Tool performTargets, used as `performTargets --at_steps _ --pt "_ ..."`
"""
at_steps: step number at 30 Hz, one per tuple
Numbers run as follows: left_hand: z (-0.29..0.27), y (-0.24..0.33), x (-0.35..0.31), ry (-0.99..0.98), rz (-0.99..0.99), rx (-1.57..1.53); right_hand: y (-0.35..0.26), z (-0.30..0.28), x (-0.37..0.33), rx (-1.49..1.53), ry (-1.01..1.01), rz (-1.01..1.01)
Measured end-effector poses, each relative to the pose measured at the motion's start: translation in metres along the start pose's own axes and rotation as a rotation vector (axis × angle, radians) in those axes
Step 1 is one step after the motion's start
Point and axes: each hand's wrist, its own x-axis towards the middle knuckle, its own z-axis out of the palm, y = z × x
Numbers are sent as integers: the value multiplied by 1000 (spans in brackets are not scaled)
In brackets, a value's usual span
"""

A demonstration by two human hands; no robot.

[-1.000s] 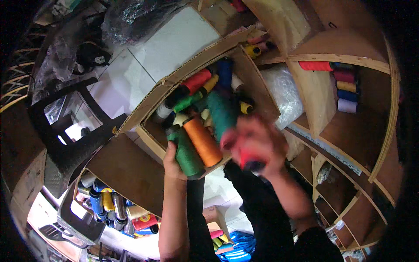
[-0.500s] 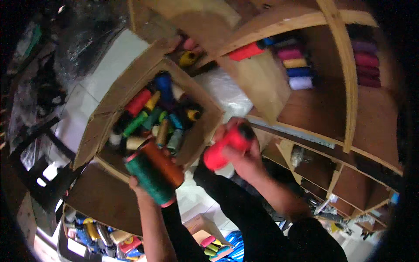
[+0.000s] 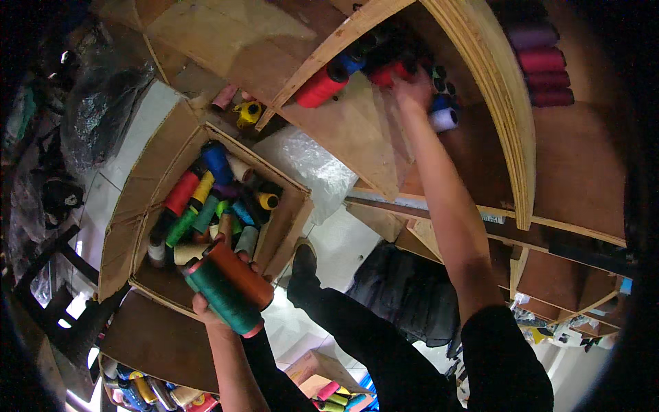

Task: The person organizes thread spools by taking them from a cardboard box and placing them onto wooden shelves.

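Observation:
Two large thread spools, one green (image 3: 223,295) and one orange-brown (image 3: 240,275), lie side by side in my left hand (image 3: 208,309), whose fingers wrap round them. It hovers over the near edge of an open cardboard box (image 3: 141,237) full of mixed thread spools. My right arm reaches up into a wooden shelf compartment, where my right hand (image 3: 414,93) is closed on a red thread spool (image 3: 392,73). Beside that hand are a white spool (image 3: 444,119) and several others in a stack. Another red spool (image 3: 321,86) rests farther left on the shelf.
A thick wooden divider (image 3: 504,89) stands right of my right forearm, with dark red spools (image 3: 542,62) beyond it. Clear plastic wrap (image 3: 309,161) lies between box and shelf. Below left is a container of spools (image 3: 144,388); a black bundle (image 3: 405,292) sits under the shelf.
My right hand, with the red spool, has moved from beside the box up and away into the shelf compartment. My left hand still holds both spools. The view has shifted somewhat.

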Motion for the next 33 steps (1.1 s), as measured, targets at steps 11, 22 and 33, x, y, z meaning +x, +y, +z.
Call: performTargets --at_steps 11,22,33 --pt "-2 6 -6 17 17 28 -6 23 -13 -232 -5 91" --pt "-3 6 -3 64 -40 106 -77 -24 -110 714 -796 538" --pt "6 -16 13 241 -74 348 -150 -90 -262 515 -1433 613"
